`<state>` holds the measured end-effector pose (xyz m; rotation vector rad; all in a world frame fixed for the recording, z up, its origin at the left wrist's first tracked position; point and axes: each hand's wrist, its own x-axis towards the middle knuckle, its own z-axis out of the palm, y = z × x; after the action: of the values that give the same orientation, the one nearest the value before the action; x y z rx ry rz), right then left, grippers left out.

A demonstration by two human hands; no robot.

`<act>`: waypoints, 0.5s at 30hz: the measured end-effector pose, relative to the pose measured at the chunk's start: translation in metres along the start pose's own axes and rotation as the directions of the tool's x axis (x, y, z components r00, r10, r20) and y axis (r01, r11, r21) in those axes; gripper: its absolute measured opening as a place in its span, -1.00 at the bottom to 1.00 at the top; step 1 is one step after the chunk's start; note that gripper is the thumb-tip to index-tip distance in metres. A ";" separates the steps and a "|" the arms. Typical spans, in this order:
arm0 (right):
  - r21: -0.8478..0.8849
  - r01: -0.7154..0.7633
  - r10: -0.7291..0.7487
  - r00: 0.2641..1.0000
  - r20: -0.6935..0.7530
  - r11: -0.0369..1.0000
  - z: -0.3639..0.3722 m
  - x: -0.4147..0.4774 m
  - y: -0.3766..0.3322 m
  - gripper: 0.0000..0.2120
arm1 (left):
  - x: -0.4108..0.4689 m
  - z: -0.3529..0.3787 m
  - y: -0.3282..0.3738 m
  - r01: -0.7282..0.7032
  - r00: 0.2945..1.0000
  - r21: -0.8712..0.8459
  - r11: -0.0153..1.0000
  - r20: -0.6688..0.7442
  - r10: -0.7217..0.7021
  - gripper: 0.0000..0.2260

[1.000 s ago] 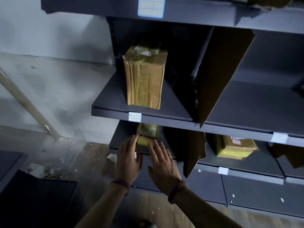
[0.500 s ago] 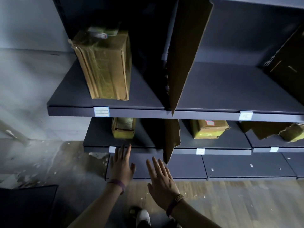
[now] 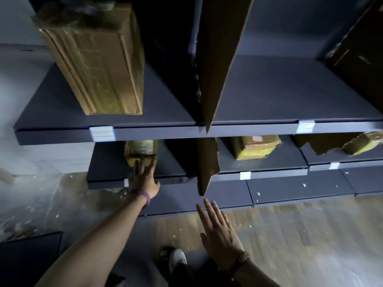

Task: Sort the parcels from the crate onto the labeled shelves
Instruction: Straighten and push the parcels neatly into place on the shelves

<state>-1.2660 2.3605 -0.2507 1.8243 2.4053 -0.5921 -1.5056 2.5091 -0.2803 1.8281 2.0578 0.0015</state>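
the upper shelf [image 3: 269, 100] runs the full width, dark grey, with a tall taped box [image 3: 97, 65] standing upright near its left front edge and a cardboard divider [image 3: 217, 59] coming down to the front edge about midway. the lower shelf [image 3: 107, 162] sits further back beneath it, and a second piece of cardboard [image 3: 207, 162] hangs past its front edge. the right hand [image 3: 219, 235] hovers flat in front of the bottom board, fingers straight, holding nothing. the left hand [image 3: 144, 177] reaches over the lower shelf's front edge, fingers straight, tips touching the near face of the small parcel [image 3: 143, 151], not wrapped round it. that parcel stands left of the cardboard, a little back from the front edge. another parcel [image 3: 255, 147] lies right of the cardboard. a white label [image 3: 102, 133] sits on the upper shelf's front edge below the tall box.
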 end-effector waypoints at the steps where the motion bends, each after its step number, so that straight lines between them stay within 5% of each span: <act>1: -0.012 -0.022 0.021 1.000 -0.006 1.000 -0.001 -0.003 0.007 0.05 | -0.002 0.001 0.005 -0.011 1.000 0.000 1.000 -0.011 0.011 -0.27; 5: -0.023 -0.094 0.094 0.995 -0.031 0.995 -0.008 -0.010 0.024 -0.03 | -0.010 0.008 0.022 -0.084 0.994 0.009 0.996 -0.067 0.085 -0.30; 15: 0.088 -0.170 0.176 0.983 -0.057 0.981 -0.014 -0.001 0.046 -0.16 | 0.002 0.005 0.031 0.000 1.000 0.019 1.000 0.010 -0.001 -0.29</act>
<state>-1.2206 2.3744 -0.2498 2.0903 2.2596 -0.6339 -1.4742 2.5142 -0.2779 1.8351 2.0580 -0.0280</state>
